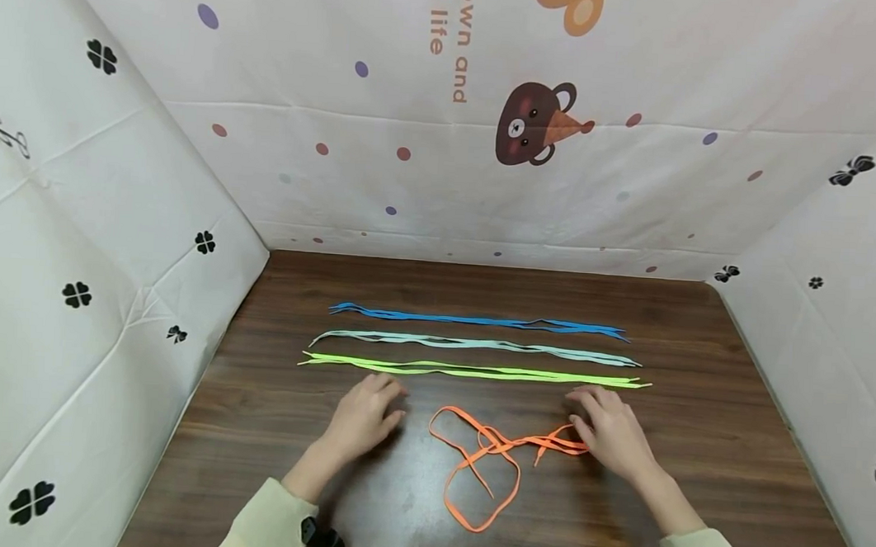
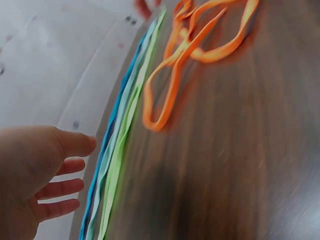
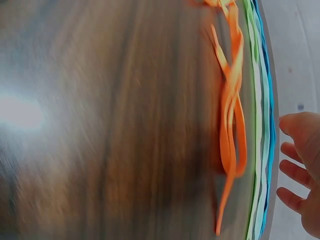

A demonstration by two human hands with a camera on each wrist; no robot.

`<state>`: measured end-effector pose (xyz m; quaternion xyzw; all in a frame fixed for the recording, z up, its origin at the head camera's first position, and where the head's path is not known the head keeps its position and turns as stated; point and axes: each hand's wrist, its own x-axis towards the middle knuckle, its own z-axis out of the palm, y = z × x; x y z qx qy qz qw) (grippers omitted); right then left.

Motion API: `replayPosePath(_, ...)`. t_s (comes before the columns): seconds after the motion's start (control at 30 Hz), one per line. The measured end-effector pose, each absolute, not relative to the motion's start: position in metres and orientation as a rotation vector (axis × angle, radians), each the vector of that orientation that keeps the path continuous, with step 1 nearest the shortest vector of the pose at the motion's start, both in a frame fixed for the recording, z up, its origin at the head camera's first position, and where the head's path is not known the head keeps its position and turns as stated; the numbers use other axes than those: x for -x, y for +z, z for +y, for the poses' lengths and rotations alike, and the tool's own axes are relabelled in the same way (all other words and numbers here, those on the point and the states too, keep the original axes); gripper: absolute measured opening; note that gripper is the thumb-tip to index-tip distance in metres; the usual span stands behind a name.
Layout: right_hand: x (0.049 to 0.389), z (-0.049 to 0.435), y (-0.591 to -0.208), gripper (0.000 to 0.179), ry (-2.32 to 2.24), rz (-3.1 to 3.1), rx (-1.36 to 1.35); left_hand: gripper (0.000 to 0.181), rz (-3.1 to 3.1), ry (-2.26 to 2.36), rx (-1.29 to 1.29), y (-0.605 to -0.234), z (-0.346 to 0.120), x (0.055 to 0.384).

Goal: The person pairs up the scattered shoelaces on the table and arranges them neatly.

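Observation:
A tangled orange shoelace (image 1: pixel 499 447) lies in loops on the table between my two hands. My left hand (image 1: pixel 366 414) hovers beside the left end of the lime-green laces (image 1: pixel 477 372), its fingers loosely bent and holding nothing. My right hand (image 1: pixel 612 427) is over the orange shoelace's right end; in the right wrist view its fingers (image 3: pixel 296 172) are spread with nothing between them. Behind the green laces, the pale mint laces (image 1: pixel 479 343) and the blue laces (image 1: pixel 473 320) are stretched out side to side, roughly parallel.
A dark wood-grain table (image 1: pixel 701 362) carries all the laces. White printed cloth (image 1: pixel 302 175) rises at its back, with more cloth at the left and right sides. Dark wrist cameras (image 1: pixel 322 540) are strapped at both sleeves.

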<state>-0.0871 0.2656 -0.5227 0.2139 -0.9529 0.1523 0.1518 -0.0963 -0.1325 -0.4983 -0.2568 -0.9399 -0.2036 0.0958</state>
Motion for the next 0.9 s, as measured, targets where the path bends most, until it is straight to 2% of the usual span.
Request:
replayPosePath(0.47,0.078,0.232,-0.527,0.032,0.542,-2.778,-0.702,0.021,-2.703,-0.578,1.244,-0.509,-0.072,0.067)
replayPosePath(0.9,0.08,0.22,-0.528,0.028,0.561,-2.783,-0.739,0.019,-2.557,-0.396,1.511,-0.524,-0.035,0.049)
